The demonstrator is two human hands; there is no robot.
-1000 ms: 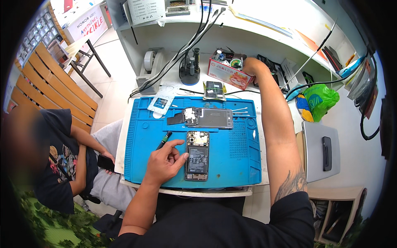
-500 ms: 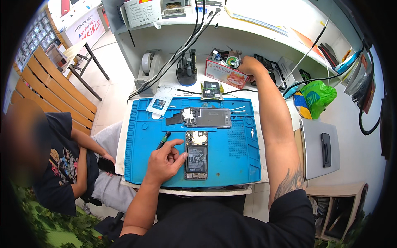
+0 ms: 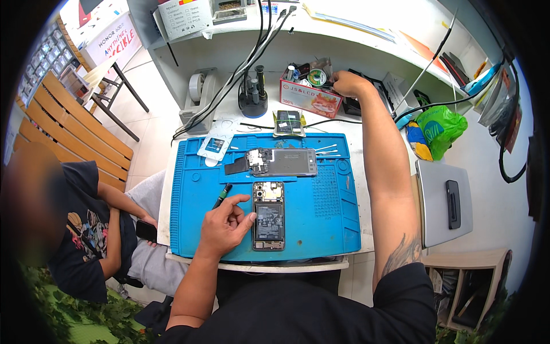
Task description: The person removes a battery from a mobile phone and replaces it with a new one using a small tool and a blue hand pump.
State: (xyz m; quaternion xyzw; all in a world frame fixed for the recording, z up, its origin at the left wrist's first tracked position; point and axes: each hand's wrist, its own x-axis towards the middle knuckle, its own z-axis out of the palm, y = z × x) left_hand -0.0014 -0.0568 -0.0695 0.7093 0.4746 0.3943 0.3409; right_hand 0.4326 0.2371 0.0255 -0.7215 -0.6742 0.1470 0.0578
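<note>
An opened smartphone [image 3: 268,221], its black battery and circuit board bare, lies upright on the blue repair mat [image 3: 309,229]. Just left of it rests my left hand [image 3: 224,228], thumb and forefinger apart and nothing between them. A green-and-black screwdriver [image 3: 223,195] lies beyond those fingers. My right arm stretches far forward, and my right hand [image 3: 349,84] is at the right end of a red-and-white box [image 3: 309,100] of small parts. Its fingertips are hidden there, so their grip cannot be made out. A solder spool [image 3: 317,77] sits in the box. Above the phone lies a detached phone cover [image 3: 289,162].
Cotton swabs [image 3: 327,150] lie on the mat's far right. Behind it stand a tool holder [image 3: 253,100], a tape dispenser [image 3: 199,94] and hanging cables. A closed laptop [image 3: 444,203] and a green bag [image 3: 441,131] are on the right. A seated person [image 3: 86,223] holds a phone at left.
The whole view has shifted slightly. My right hand stays at the box's right end, its fingers moved a little. My left hand keeps its place beside the phone.
</note>
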